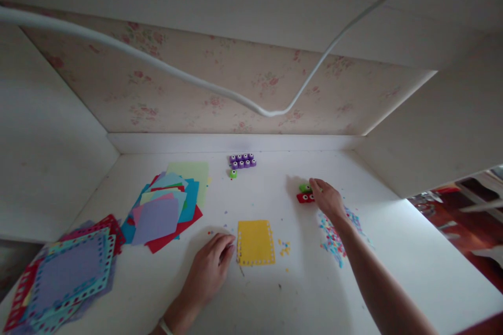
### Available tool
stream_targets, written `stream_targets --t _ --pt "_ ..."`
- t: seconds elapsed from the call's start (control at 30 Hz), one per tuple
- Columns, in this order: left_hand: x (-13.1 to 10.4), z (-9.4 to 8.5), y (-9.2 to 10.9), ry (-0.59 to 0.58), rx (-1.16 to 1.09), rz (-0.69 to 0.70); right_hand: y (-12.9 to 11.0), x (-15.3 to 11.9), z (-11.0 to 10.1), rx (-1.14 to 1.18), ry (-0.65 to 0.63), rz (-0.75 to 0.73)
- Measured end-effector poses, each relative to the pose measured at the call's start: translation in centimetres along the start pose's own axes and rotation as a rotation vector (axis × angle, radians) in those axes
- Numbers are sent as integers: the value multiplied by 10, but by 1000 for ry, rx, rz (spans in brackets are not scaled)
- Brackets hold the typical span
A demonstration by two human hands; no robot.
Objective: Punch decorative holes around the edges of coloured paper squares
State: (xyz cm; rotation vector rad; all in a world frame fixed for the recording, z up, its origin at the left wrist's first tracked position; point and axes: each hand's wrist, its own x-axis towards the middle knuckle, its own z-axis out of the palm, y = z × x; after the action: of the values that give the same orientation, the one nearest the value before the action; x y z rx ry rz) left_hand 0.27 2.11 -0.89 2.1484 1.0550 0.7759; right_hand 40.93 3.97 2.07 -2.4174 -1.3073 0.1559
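Observation:
A yellow paper square (255,241) lies on the white table, with small holes punched along its left, right and bottom edges. Just left of it rests my left hand (212,267), its fingers curled; anything within them is hidden. My right hand (327,198) reaches to the right, fingers closed at a green punch (304,188) beside red punches (305,198). Its fingers partly cover the row. Small yellow paper bits (284,247) lie right of the yellow square.
Purple punches (242,161) and one green punch (233,173) stand near the back. Plain coloured papers (157,220) are piled left, hole-edged sheets (70,272) at far left. Confetti (334,235) lies under my right forearm. A white cable (220,89) hangs across the view.

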Motion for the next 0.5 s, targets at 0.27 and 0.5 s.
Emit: stream_targets --t 0.27,0.5 --pt "2 0 0 -21 -12 -32 13 4 -20 141 -13 76" --pt "7 -4 4 -31 -67 -47 -7 -30 -35 265 87 51"
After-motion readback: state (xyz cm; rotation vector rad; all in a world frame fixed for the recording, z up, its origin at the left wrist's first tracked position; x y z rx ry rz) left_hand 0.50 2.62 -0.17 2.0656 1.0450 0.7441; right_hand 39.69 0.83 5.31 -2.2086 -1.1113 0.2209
